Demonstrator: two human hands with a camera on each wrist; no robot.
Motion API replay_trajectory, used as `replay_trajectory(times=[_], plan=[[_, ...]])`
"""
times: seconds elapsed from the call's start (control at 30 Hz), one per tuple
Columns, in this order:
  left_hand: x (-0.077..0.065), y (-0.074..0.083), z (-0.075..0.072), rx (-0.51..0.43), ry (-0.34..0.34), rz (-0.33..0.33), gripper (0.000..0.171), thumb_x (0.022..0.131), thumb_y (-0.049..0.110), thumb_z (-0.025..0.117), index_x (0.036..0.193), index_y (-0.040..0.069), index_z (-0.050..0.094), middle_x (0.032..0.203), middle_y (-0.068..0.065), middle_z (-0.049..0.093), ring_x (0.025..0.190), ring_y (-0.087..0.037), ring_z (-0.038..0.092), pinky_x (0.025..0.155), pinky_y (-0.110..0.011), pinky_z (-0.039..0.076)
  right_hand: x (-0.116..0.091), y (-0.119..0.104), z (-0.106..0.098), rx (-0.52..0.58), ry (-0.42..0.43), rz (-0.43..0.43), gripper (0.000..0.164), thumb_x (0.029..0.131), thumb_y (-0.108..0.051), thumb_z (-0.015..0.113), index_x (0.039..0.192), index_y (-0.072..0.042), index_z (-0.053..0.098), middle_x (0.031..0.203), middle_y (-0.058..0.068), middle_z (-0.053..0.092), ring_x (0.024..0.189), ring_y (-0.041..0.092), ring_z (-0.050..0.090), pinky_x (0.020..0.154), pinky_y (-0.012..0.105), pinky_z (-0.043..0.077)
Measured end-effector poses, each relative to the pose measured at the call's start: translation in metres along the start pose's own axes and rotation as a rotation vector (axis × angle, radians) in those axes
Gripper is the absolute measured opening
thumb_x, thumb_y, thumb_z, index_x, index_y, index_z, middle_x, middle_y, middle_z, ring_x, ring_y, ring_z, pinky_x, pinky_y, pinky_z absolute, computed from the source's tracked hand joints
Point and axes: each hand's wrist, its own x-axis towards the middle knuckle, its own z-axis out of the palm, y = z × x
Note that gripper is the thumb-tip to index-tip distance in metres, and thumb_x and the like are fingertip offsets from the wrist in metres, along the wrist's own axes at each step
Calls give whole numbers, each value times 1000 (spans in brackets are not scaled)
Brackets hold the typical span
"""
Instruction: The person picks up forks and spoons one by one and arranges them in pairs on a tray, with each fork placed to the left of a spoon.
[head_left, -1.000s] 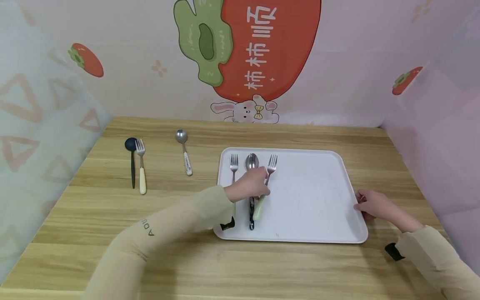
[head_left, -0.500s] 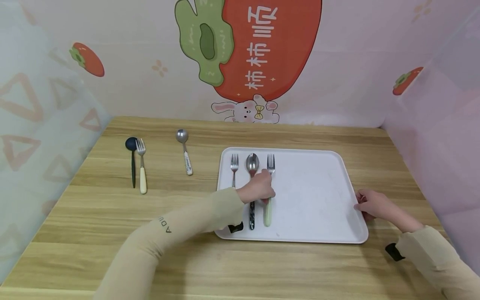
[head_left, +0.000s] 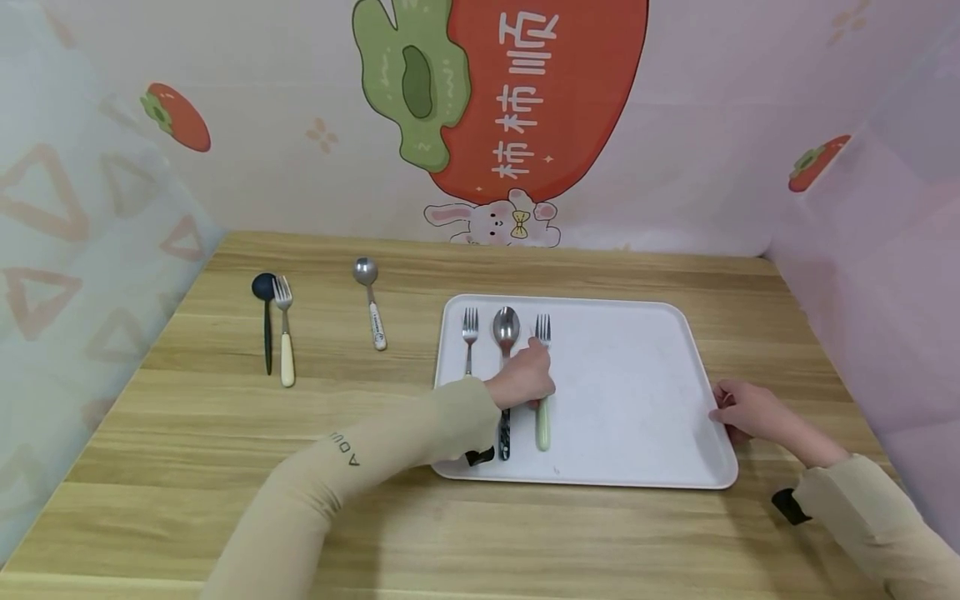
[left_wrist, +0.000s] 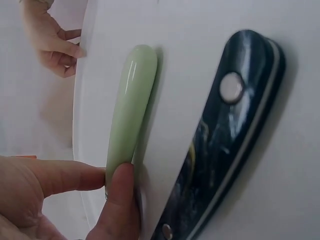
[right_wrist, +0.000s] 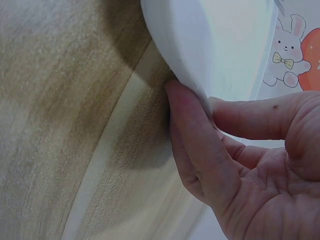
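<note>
A white rectangular tray [head_left: 622, 475] lies on the wooden table. My left hand [head_left: 525, 372] pinches a fork with a pale green handle [left_wrist: 132, 105] between thumb and finger, its tines pointing to the back wall. Left of it on the tray is a spoon with a dark patterned handle [left_wrist: 235, 120], partly under my wrist in the head view. Another fork [head_left: 470, 325] lies at the tray's left side, its handle hidden by my sleeve. My right hand [head_left: 750, 411] grips the tray's right rim, thumb on top and fingers below, as the right wrist view shows.
On the table to the left lie a black spoon [head_left: 264, 287], a fork with a cream handle [head_left: 287, 358] beside it, and a spoon with a white printed handle [head_left: 377, 325]. A printed cloth wall [head_left: 300, 183] stands behind the table, with others at both sides.
The green-handled fork has swung from slanted to nearly upright in the head view and shifted slightly right, with my left hand on it. My right hand stays on the tray's rim.
</note>
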Motion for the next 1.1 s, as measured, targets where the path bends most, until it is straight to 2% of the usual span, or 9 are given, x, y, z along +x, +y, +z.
replay_trajectory(times=[0.3,0.57,1.1], plan=[[5,3,3,16,-4,-37,54,82,0,54,127,-12,27,59,-7,52,39,-11,48,39,-19,39,1,1,0,-6,1,2,13,83,-5,56,83,2,45,74,8,51,59,14,57,52,31,51],[12,3,5,62,16,-23,48,82,1,54,123,-12,31,63,-8,53,37,-9,46,39,-18,39,1,2,0,1,1,4,13,83,-4,56,84,4,46,76,9,52,59,15,58,53,31,52],[13,3,3,30,-4,-29,54,85,2,53,129,-14,27,71,-12,55,39,-11,49,39,-19,39,1,0,-1,-18,-5,17,13,84,-5,56,86,4,47,76,11,53,60,15,57,53,32,51]])
